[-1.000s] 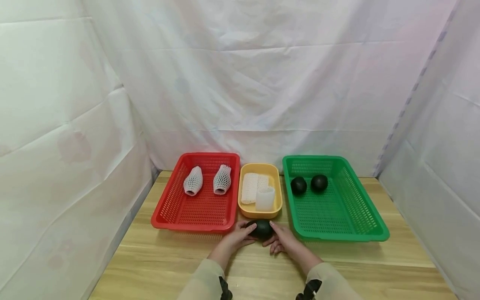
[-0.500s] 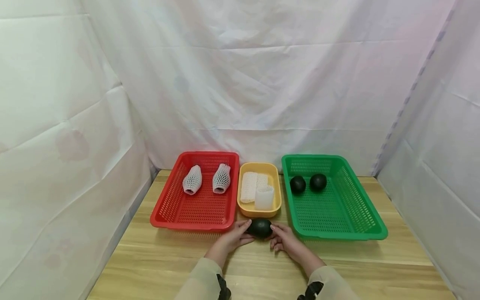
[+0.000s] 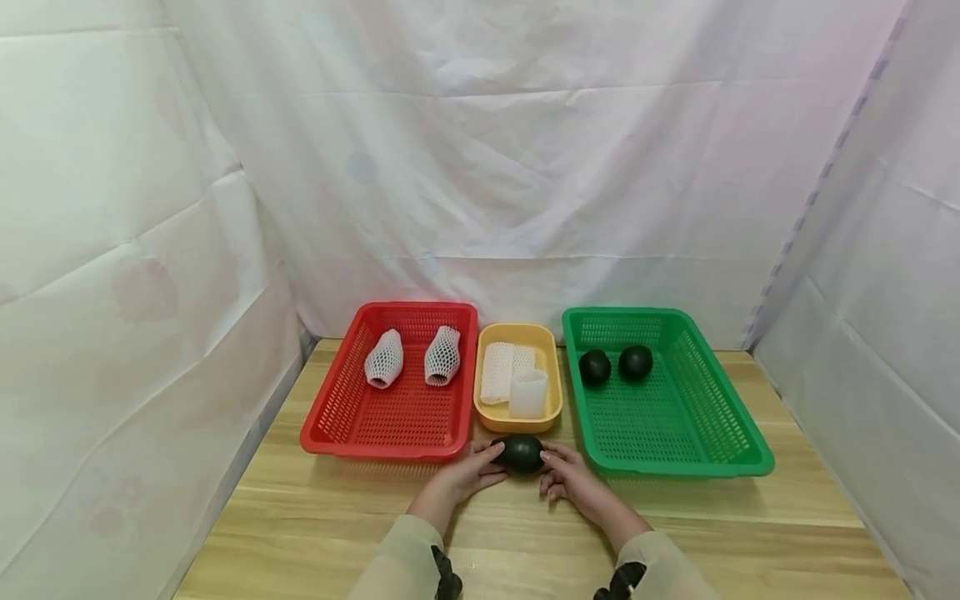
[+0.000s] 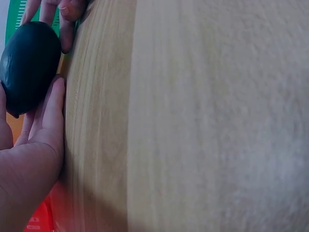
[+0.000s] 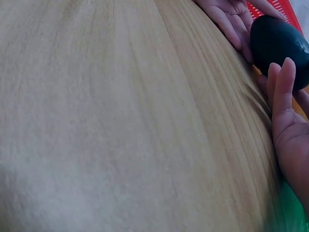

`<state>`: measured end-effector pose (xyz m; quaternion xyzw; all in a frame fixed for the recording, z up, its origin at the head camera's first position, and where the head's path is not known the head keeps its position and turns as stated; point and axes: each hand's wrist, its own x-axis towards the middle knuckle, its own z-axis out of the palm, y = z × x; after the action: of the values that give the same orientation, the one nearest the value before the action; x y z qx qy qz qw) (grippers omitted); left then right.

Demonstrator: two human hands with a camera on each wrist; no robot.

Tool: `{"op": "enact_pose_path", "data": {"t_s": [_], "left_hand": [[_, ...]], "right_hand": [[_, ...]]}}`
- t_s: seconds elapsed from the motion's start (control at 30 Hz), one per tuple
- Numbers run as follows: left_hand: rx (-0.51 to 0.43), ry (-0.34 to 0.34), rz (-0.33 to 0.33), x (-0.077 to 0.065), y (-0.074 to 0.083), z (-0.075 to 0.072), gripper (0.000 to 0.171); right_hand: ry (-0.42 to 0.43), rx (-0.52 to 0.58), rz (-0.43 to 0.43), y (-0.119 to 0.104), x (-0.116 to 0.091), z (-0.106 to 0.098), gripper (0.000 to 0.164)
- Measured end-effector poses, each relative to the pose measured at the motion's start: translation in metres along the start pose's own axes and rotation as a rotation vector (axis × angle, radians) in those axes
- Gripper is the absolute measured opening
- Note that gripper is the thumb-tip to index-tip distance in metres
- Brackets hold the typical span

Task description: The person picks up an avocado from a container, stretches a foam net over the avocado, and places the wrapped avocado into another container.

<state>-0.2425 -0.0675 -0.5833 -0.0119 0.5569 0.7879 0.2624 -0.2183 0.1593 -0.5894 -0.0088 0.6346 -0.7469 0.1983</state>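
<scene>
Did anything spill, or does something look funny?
No, nothing stands out. Two dark fruits sit inside the green basket, two netted fruits inside the red basket, and the left hand and right hand hold another dark fruit.

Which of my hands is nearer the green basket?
Right. The right hand is by the near left corner of the green basket; the left hand is farther, across the dark oval fruit, by the red basket.

Dark oval fruit (image 3: 521, 455) (faintly glossy), sideways, between fingers (image 4: 54, 108)
</scene>
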Motion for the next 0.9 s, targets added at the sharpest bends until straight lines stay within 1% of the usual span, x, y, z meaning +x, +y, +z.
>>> {"op": "enact_pose_path", "data": {"t_s": [0.07, 0.13, 0.23, 0.3, 0.37, 0.43, 0.53, 0.63, 0.77, 0.9], "left_hand": [[0.002, 0.001, -0.001, 0.0006, -0.0006, 0.0003, 0.033], [-0.001, 0.002, -0.006, 0.0006, -0.0011, 0.0006, 0.041], [0.024, -0.005, -0.006, 0.0006, -0.0018, 0.0007, 0.047], [0.049, -0.001, -0.010, 0.0006, -0.0020, 0.0014, 0.045], [0.081, 0.005, -0.006, 0.0008, -0.0022, 0.0026, 0.039], [0.092, 0.017, -0.005, 0.0002, -0.0020, 0.0041, 0.032], [0.077, 0.043, -0.007, -0.0007, -0.0020, 0.0052, 0.026], [0.060, 0.061, -0.014, -0.0004, -0.0024, 0.0054, 0.025], [0.071, 0.082, -0.029, 0.0010, -0.0026, 0.0053, 0.031], [0.081, 0.100, -0.043, 0.0027, -0.0028, 0.0054, 0.031]], "right_hand": [[0.012, 0.002, -0.003, 0.0002, 0.0000, -0.0001, 0.061], [0.020, -0.001, -0.015, 0.0006, 0.0000, 0.0002, 0.058], [0.028, 0.004, -0.031, 0.0013, 0.0000, 0.0011, 0.050], [0.037, 0.013, -0.032, 0.0018, 0.0003, 0.0018, 0.044], [0.054, 0.022, -0.026, 0.0021, 0.0005, 0.0025, 0.041], [0.069, 0.022, -0.021, 0.0022, 0.0009, 0.0037, 0.042], [0.091, 0.009, -0.019, 0.0021, 0.0018, 0.0055, 0.046], [0.100, -0.009, -0.021, 0.0025, 0.0028, 0.0065, 0.048], [0.107, -0.014, -0.019, 0.0029, 0.0035, 0.0068, 0.047], [0.116, -0.007, -0.011, 0.0029, 0.0035, 0.0067, 0.046]]}}
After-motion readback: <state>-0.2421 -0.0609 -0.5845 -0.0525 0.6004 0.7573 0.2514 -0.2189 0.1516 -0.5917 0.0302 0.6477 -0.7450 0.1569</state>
